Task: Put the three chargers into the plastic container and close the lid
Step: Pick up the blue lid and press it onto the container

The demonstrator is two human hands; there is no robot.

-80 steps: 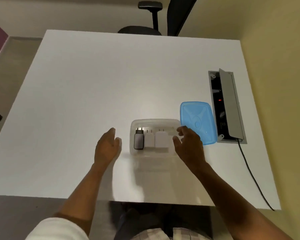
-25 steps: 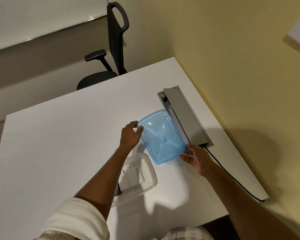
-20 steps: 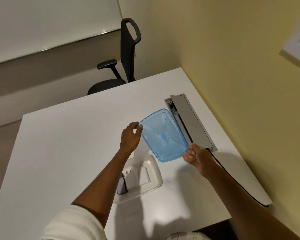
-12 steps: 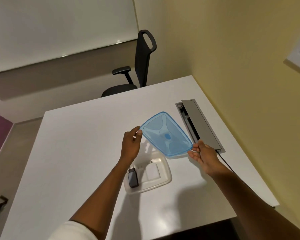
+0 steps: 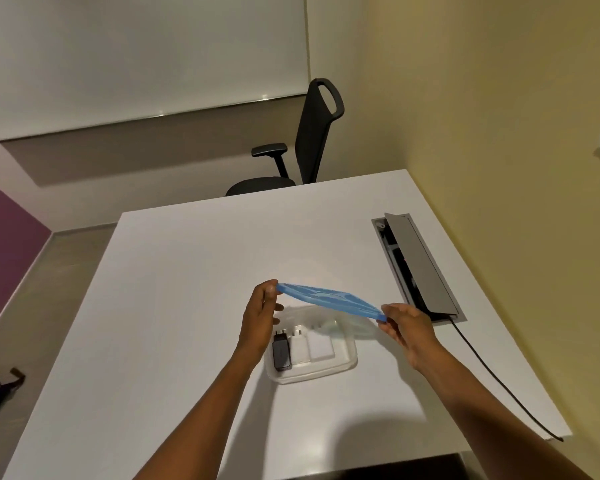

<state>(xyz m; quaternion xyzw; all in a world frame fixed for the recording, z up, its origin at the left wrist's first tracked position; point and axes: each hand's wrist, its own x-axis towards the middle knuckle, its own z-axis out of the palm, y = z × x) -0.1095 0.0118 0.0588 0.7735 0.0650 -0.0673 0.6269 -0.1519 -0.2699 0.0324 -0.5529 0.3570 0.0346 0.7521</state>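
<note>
A clear plastic container (image 5: 340, 370) sits on the white table (image 5: 187, 271). Inside it lie a black charger (image 5: 280, 350) and two white chargers (image 5: 300, 348) (image 5: 321, 347), side by side. The blue translucent lid (image 5: 329, 298) hangs nearly flat in the air, just above the container's far edge. My left hand (image 5: 258, 318) pinches the lid's left end. My right hand (image 5: 407, 327) pinches its right end. The lid does not touch the container.
An open grey cable hatch (image 5: 420, 268) is set into the table at the right, with a black cable (image 5: 499, 382) running toward the near edge. A black office chair (image 5: 309, 143) stands beyond the far edge. A yellow wall is close on the right.
Both hands lifted the blue lid from beside the hatch, carried it left and tilted it flat over the container. The view has swung up and back to the left.
</note>
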